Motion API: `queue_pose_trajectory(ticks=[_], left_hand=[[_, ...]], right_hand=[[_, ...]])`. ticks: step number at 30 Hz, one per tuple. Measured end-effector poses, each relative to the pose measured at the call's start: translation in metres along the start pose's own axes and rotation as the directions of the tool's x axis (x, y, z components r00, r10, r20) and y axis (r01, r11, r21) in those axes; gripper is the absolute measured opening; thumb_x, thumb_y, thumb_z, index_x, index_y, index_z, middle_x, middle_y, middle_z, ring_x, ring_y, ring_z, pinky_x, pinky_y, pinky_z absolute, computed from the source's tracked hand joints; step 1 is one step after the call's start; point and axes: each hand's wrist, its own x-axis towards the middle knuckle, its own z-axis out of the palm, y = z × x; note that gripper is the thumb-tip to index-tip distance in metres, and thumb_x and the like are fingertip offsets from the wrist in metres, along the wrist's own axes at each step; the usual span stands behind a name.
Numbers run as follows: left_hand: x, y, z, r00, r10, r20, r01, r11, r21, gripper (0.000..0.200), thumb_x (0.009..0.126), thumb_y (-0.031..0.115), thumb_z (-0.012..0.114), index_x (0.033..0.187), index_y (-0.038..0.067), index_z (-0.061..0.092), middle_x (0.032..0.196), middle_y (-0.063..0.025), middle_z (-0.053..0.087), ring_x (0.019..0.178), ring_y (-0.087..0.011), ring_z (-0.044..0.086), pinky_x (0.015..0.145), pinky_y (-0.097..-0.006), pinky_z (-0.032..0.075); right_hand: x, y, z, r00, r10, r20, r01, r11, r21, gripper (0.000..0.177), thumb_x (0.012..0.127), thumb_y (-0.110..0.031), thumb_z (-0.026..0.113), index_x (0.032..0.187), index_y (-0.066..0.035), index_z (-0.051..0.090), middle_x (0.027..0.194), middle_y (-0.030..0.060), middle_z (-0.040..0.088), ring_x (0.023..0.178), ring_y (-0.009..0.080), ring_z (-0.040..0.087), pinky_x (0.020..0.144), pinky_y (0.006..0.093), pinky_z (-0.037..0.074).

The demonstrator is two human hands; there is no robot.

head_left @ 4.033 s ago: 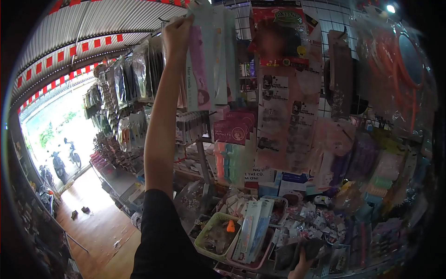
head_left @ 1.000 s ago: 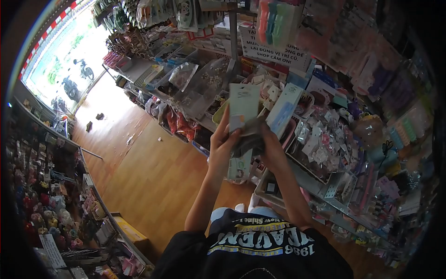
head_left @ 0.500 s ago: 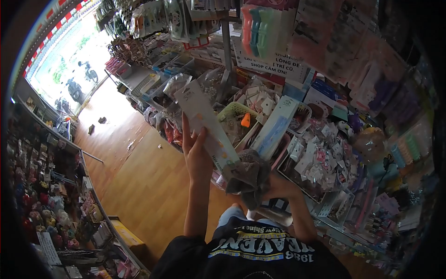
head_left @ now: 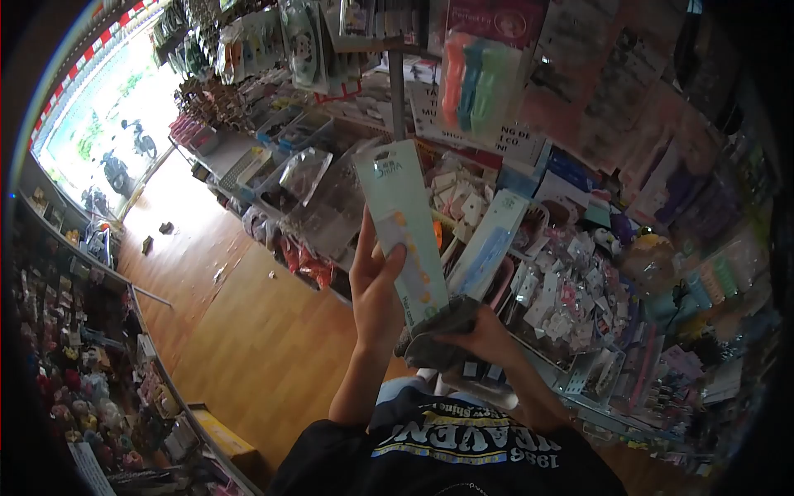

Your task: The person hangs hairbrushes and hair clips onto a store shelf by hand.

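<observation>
A long pale green hair comb package (head_left: 407, 223), printed "Hair comb" near its lower end, stands slantwise in front of me. My left hand (head_left: 376, 285) grips its left edge, thumb across the front. Around the lower end lies a crumpled dark grey cloth (head_left: 442, 335). My right hand (head_left: 482, 337) is closed on this cloth, its thumb on top, and the cloth touches the package's bottom corner. Just right of the package, a similar flat pack with a blue item (head_left: 490, 248) lies on the display.
Trays of small carded accessories (head_left: 558, 285) fill the right side. Clear boxes (head_left: 302, 128) line the counter at the back. Packs with coloured handles (head_left: 475, 83) hang overhead. A shelf of small plush items (head_left: 91, 388) stands left. Wooden floor (head_left: 256, 331) runs toward the bright doorway.
The package has swung more upright and moved right, with my left hand along it. My right hand and the cloth now sit against its lower end, the thumb more visible.
</observation>
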Motion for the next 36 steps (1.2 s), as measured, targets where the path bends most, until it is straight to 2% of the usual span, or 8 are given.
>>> queue_pose_trajectory(ticks=[9, 11, 14, 19, 21, 24, 32, 36], left_hand=[[0.003, -0.016, -0.021, 0.963, -0.188, 0.191, 0.088, 0.894, 0.439, 0.059, 0.084, -0.004, 0.045, 0.138, 0.007, 0.022, 0.126, -0.0102, 0.046, 0.106, -0.0154, 0.048, 0.093, -0.0259, 0.033], [-0.003, -0.008, -0.026, 0.969, -0.125, 0.215, -0.093, 0.619, 0.78, 0.061, 0.085, -0.003, 0.045, 0.139, 0.007, 0.018, 0.126, -0.0133, 0.044, 0.113, -0.0218, 0.045, 0.096, -0.0296, 0.031], [-0.027, -0.013, -0.038, 0.981, -0.048, 0.188, -0.074, 0.803, 0.592, 0.058, 0.087, -0.001, 0.044, 0.137, 0.005, 0.018, 0.127, -0.0178, 0.041, 0.119, -0.0278, 0.039, 0.1, -0.0333, 0.027], [-0.044, -0.014, -0.078, 0.685, -0.72, 0.111, 0.43, 0.523, 0.736, 0.022, 0.087, 0.003, 0.047, 0.108, -0.003, 0.048, 0.095, -0.0173, 0.059, 0.079, -0.023, 0.063, 0.071, -0.0321, 0.049], [-0.052, -0.019, -0.087, 0.711, -0.659, 0.245, 0.298, 0.599, 0.743, 0.014, 0.087, 0.005, 0.047, 0.096, -0.004, 0.052, 0.078, -0.013, 0.061, 0.059, -0.018, 0.063, 0.054, -0.0298, 0.048], [-0.059, -0.016, -0.1, 0.637, -0.709, 0.302, 0.242, 0.557, 0.795, 0.014, 0.088, 0.006, 0.045, 0.096, -0.004, 0.052, 0.076, -0.0132, 0.061, 0.062, -0.0196, 0.064, 0.056, -0.0303, 0.048], [-0.063, -0.006, -0.129, 0.583, -0.768, 0.267, 0.201, 0.454, 0.868, 0.016, 0.085, 0.008, 0.047, 0.094, -0.002, 0.056, 0.068, -0.0118, 0.062, 0.063, -0.0227, 0.064, 0.057, -0.0329, 0.048], [-0.063, 0.002, -0.141, 0.638, -0.712, 0.293, -0.088, 0.311, 0.946, 0.015, 0.083, 0.008, 0.05, 0.092, -0.001, 0.058, 0.069, -0.0114, 0.064, 0.066, -0.0249, 0.064, 0.061, -0.0337, 0.049]], right_hand=[[0.04, -0.034, 0.01, 0.904, -0.107, -0.414, 0.136, 0.99, 0.042, 0.032, 0.066, -0.002, 0.069, 0.095, 0.003, 0.057, 0.094, 0.0091, 0.062, 0.084, 0.0157, 0.06, 0.079, 0.0272, 0.046], [0.045, -0.027, 0.013, 0.889, -0.086, -0.449, 0.152, 0.982, 0.114, 0.035, 0.064, -0.003, 0.071, 0.096, 0.002, 0.057, 0.097, 0.0099, 0.061, 0.086, 0.0168, 0.059, 0.078, 0.0274, 0.046], [0.046, -0.049, 0.021, 0.825, -0.097, -0.557, 0.225, 0.96, 0.166, 0.038, 0.064, -0.003, 0.072, 0.098, 0.002, 0.056, 0.098, 0.01, 0.06, 0.087, 0.017, 0.058, 0.078, 0.028, 0.046], [0.053, -0.041, 0.016, 0.762, -0.165, -0.626, 0.296, 0.949, 0.109, 0.035, 0.066, -0.001, 0.07, 0.098, 0.002, 0.056, 0.097, 0.0097, 0.06, 0.087, 0.0173, 0.058, 0.078, 0.0286, 0.047], [0.054, -0.046, 0.007, 0.725, -0.128, -0.677, 0.349, 0.915, 0.201, 0.034, 0.067, 0.0, 0.069, 0.098, 0.002, 0.056, 0.095, 0.0098, 0.06, 0.086, 0.0179, 0.059, 0.078, 0.0289, 0.047], [0.045, -0.064, -0.008, 0.658, -0.153, -0.737, 0.44, 0.872, 0.213, 0.031, 0.067, 0.003, 0.067, 0.097, 0.002, 0.056, 0.092, 0.0099, 0.062, 0.083, 0.0185, 0.06, 0.076, 0.0295, 0.048], [0.033, -0.09, -0.007, 0.79, -0.297, -0.537, 0.349, 0.937, -0.007, 0.035, 0.064, 0.002, 0.072, 0.095, 0.003, 0.056, 0.093, 0.0099, 0.063, 0.085, 0.016, 0.06, 0.077, 0.029, 0.047], [0.035, -0.095, -0.008, 0.828, -0.339, -0.447, 0.291, 0.94, -0.176, 0.03, 0.067, -0.006, 0.074, 0.092, 0.002, 0.06, 0.088, 0.0081, 0.064, 0.082, 0.0121, 0.059, 0.077, 0.0271, 0.047]])
